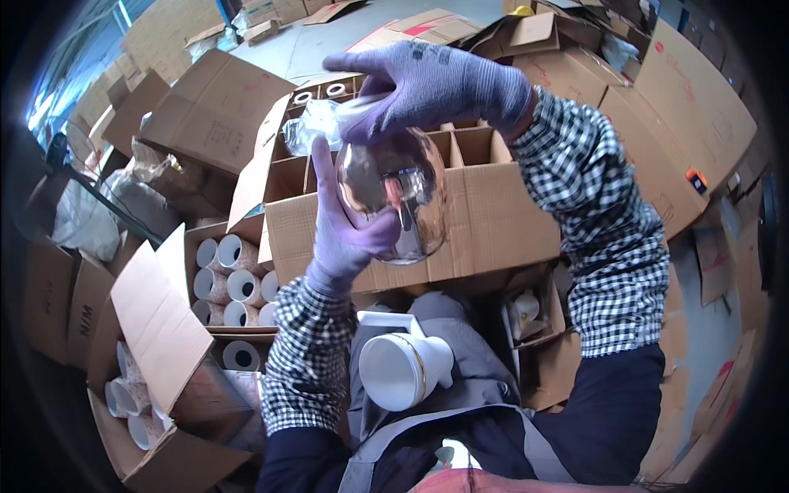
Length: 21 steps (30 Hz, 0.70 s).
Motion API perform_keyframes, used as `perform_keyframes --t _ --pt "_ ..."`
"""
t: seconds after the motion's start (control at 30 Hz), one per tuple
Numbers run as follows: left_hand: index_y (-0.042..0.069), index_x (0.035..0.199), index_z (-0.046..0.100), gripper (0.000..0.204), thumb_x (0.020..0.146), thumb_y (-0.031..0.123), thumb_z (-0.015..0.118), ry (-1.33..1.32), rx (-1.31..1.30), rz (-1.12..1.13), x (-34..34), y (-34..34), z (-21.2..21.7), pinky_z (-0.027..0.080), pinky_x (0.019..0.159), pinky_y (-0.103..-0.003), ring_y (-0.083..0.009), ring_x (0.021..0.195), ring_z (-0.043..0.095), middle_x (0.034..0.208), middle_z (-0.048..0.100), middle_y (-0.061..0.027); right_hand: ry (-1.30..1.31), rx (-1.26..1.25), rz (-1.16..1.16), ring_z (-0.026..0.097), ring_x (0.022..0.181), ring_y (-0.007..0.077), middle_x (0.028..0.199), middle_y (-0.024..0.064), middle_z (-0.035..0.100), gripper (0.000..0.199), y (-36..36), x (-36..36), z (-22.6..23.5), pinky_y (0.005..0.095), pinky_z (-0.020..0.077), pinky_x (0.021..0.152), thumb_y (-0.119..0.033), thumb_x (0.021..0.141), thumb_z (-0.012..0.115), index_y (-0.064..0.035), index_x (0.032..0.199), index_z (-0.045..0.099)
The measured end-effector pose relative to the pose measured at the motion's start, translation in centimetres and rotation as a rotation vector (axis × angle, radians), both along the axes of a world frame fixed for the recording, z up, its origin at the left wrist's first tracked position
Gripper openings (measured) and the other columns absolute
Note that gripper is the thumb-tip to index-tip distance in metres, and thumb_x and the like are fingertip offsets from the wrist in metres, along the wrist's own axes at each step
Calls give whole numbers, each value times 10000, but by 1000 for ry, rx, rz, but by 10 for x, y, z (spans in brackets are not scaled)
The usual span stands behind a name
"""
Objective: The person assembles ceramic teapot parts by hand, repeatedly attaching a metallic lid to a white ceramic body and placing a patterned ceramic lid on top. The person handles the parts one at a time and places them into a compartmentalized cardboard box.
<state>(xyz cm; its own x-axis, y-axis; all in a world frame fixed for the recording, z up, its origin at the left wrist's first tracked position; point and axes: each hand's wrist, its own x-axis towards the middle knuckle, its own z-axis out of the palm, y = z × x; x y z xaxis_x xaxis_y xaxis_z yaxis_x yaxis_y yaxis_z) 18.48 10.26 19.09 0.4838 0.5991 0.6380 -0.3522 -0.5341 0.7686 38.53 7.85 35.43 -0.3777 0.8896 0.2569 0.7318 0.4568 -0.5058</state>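
A white jug (390, 374) is laid tilted across the lap (460, 329), apparently parked there so both hands are freed. Above it, a shiny round glass vessel (419, 197) is held up over the near edge of a divided carton (493, 222); it is clamped along its left side by the left hand (349, 234), thumb across the front, and gripped at the top by the right hand (419, 86), probably for steadiness on slick glass. At left, white tubes (242, 283) are packed in a carton partly screened by a raised flap (156, 320). Farther off, some compartments are covered by clear plastic (312, 127).
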Motion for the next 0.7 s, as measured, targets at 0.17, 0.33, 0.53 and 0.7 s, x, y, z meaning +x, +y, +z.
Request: perform_keyframes --t 0.17,0.33,0.53,0.7 --pt "123 1634 -40 1148 781 36 723 -211 -304 111 4 -46 -36 226 1214 -455 -319 1458 301 1617 211 -210 1252 520 -195 570 1233 151 1412 105 562 737 -81 21 -130 337 429 1080 -555 1027 500 -65 1558 355" --pt "127 1614 -136 1246 754 43 762 -174 -285 90 35 -83 -47 326 1179 -454 -340 1463 294 1626 139 -227 1809 296 -475 598 1120 116 1391 93 538 571 -156 -48 -325 249 509 935 -440 1089 416 -84 1533 362" --pt "162 1634 -23 1041 920 418 690 -323 -249 -27 16 -90 -58 188 1234 -480 -321 1504 230 1632 225 -163 1065 345 -543 473 1373 262 1488 129 466 718 -182 -35 -305 402 431 1124 -318 989 658 -69 1565 310" --pt "108 1608 238 989 937 826 121 222 -330 -159 -12 -47 -19 183 1246 -474 -314 1491 310 1618 319 -145 1469 92 -387 476 1333 268 1467 147 442 969 -197 -50 -250 409 397 1150 -318 845 838 -73 1584 261"
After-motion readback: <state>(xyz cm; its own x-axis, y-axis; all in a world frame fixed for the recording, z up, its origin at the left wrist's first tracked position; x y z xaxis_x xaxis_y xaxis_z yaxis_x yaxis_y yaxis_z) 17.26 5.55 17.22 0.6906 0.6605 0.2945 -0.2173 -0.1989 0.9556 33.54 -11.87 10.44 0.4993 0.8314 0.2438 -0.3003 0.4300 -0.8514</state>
